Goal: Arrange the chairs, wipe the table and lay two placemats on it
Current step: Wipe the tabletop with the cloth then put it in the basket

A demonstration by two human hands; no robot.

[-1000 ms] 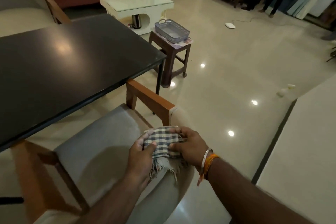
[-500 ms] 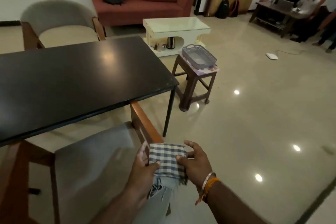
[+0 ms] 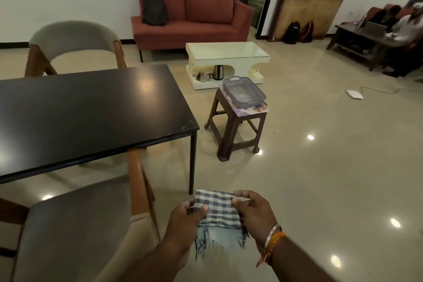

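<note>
Beside black table (image 3: 87,107), above chair (image 3: 75,224) edge: your left hand (image 3: 183,220) and right hand (image 3: 254,213) both pinching folded checked cloth (image 3: 217,210), fringe hanging.

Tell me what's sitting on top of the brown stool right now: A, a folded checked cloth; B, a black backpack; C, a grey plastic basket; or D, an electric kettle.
C: the grey plastic basket rests on the brown stool; the checked cloth is held between the left hand and right hand, while the kettle sits under the white coffee table.
</note>
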